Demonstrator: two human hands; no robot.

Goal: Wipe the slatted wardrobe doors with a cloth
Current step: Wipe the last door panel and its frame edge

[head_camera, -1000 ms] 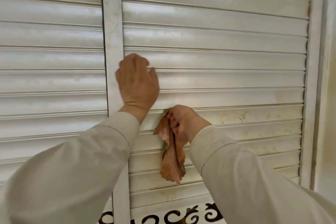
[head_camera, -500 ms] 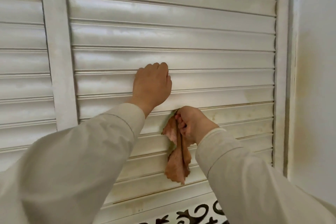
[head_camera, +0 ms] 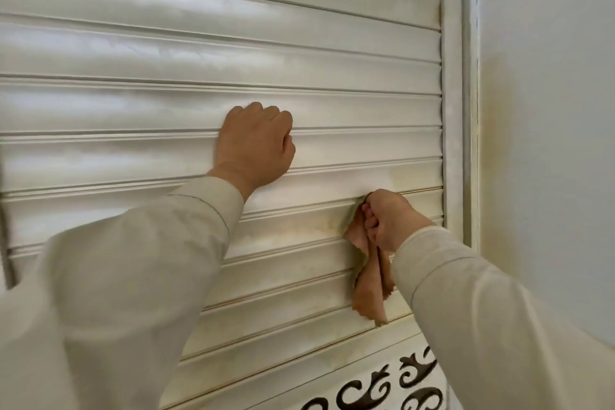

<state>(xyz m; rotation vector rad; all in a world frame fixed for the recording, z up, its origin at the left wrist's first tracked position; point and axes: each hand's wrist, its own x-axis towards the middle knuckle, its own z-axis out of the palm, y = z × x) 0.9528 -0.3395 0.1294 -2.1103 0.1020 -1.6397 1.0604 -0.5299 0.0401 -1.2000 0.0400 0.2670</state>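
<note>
Two hands worked against one slatted door (head_camera: 332, 53), cream-white, slats running level. Left hand (head_camera: 256, 146) sat near frame centre, fingers curled under at the knuckles, holding nothing, pressed on a slat. Right hand (head_camera: 387, 220) was at 4 o'clock from the left, fingers closed round a tan cloth (head_camera: 367, 289). Cloth's top was bunched against a slat edge; its loose tail hung toward 6 o'clock over lower slats. Yellowish stains showed on slats beside the cloth. Door frame (head_camera: 452, 110) stood upright at 3 o'clock of the right hand, wall (head_camera: 549, 76) beyond it, pale, stained near the frame. Dark scrollwork (head_camera: 376, 389) lay at 6 o'clock. Both sleeves (head_camera: 116, 293) were light beige.
</note>
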